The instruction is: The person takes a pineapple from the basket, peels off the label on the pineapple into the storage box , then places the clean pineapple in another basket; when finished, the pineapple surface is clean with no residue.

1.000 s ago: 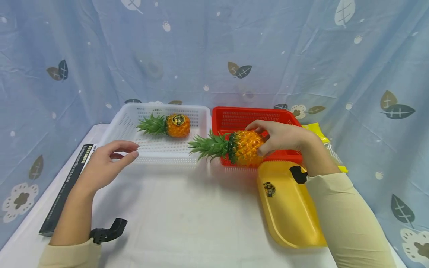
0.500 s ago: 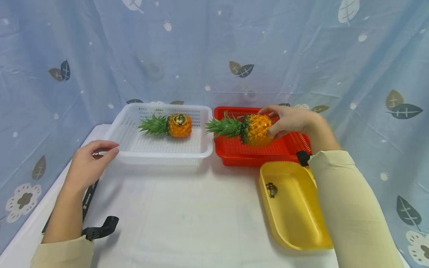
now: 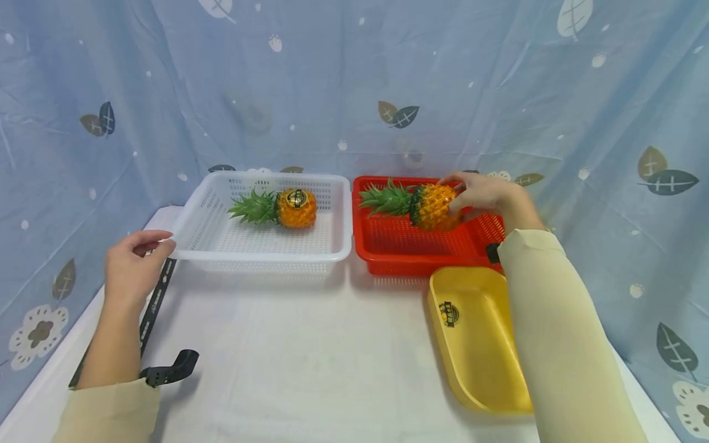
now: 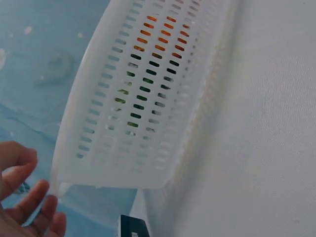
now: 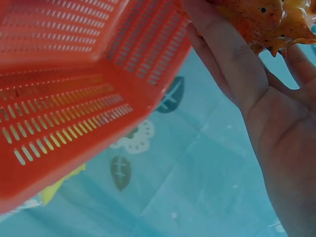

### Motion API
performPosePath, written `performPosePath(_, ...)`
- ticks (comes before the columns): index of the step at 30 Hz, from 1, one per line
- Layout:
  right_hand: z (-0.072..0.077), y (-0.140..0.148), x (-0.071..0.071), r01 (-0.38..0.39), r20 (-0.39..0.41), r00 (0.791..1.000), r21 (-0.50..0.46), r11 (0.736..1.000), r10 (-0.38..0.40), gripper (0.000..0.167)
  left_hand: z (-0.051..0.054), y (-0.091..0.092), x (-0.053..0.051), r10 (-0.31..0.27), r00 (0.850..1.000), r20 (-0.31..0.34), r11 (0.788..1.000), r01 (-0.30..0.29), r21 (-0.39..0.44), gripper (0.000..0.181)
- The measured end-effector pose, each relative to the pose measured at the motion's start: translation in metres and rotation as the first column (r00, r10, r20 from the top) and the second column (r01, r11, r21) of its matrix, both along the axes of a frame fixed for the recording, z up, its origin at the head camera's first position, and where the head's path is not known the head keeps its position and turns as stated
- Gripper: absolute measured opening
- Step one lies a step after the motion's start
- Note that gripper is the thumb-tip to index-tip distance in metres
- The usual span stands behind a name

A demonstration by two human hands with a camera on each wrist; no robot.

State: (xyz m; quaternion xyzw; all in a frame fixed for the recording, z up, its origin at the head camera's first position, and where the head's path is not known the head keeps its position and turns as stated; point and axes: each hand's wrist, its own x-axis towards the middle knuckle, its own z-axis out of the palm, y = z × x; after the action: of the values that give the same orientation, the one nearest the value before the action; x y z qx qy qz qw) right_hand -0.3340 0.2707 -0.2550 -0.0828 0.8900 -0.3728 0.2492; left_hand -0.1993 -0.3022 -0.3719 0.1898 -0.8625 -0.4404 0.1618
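Note:
My right hand (image 3: 483, 195) grips a toy-like pineapple (image 3: 434, 208) by its orange body, thumb on the near side. The fruit lies sideways over the red basket (image 3: 399, 266), its green leaves pointing left; whether it touches the basket floor I cannot tell. In the right wrist view, only part of the spiky orange pineapple (image 5: 276, 19) shows above the palm. My left hand (image 3: 132, 266) holds nothing, its fingers loosely bent beside the front left corner of the white basket (image 3: 266, 255). Another pineapple (image 3: 296, 212) with a round black-and-gold label lies in that white basket.
A yellow tray (image 3: 487, 344) with a black label stands in front of the red basket, partly behind the right sleeve. A long black box (image 3: 155, 301) lies under the left forearm. Patterned blue curtain (image 3: 343, 80) hangs around the white table (image 3: 299, 357).
My right hand has carried the pineapple up, away and to the right, from the red basket's front edge to over its inside. My left hand has drawn back to the left.

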Motion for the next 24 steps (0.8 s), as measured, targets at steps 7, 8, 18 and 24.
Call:
performPosePath(7,-0.021,0.007,-0.014,0.023,0.038,0.999,-0.022,0.999,-0.022,0.076,-0.002,-0.007,-0.004,-0.012,0.996,0.090,1.000,0.009,0.027,0.059)
performPosePath(8,-0.023,0.008,-0.014,0.032,0.042,0.999,-0.029,0.999,-0.031,0.076,-0.003,-0.008,-0.004,-0.025,0.995,0.098,0.999,0.022,0.031,0.063)
performPosePath(18,-0.036,0.010,-0.025,0.047,0.084,0.995,-0.006,0.999,-0.046,0.073,-0.007,-0.017,-0.010,-0.096,0.987,0.128,0.995,0.091,0.049,0.070)
performPosePath(24,-0.040,0.010,-0.031,0.034,0.101,0.994,0.059,0.998,-0.039,0.070,-0.008,-0.017,-0.010,-0.096,0.984,0.148,0.994,0.089,0.056,0.070)
